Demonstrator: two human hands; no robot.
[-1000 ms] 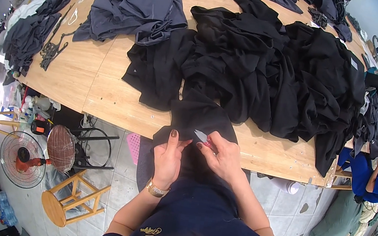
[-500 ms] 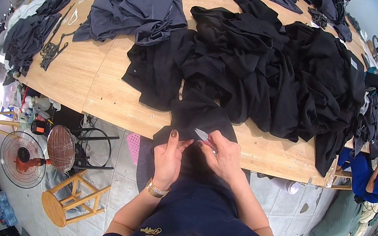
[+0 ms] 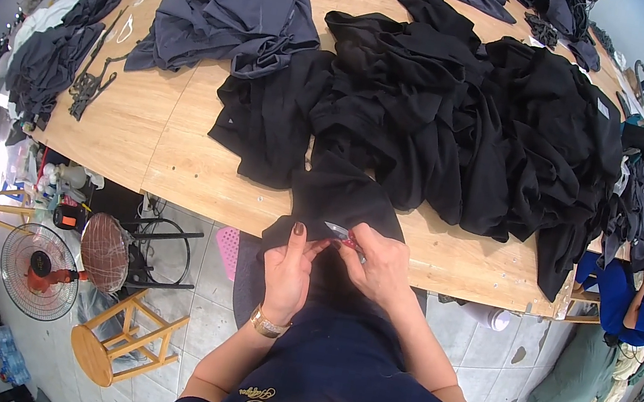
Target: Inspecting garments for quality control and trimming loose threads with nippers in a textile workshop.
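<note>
My left hand (image 3: 290, 272) pinches the edge of a black garment (image 3: 340, 195) that hangs over the near edge of the wooden table (image 3: 178, 153). My right hand (image 3: 379, 265) grips a small thread snipper (image 3: 340, 233) with a silver blade and red handle, its tip pointing left at the cloth between my two hands. The garment runs back into a big heap of black clothes (image 3: 470, 115) in the middle of the table.
A pile of dark grey garments (image 3: 234, 10) lies at the far left of the table, more dark cloth (image 3: 50, 57) on its left end. Below stand a wooden stool (image 3: 115, 337) and floor fans (image 3: 36, 278). A person in blue (image 3: 626, 300) sits at the right.
</note>
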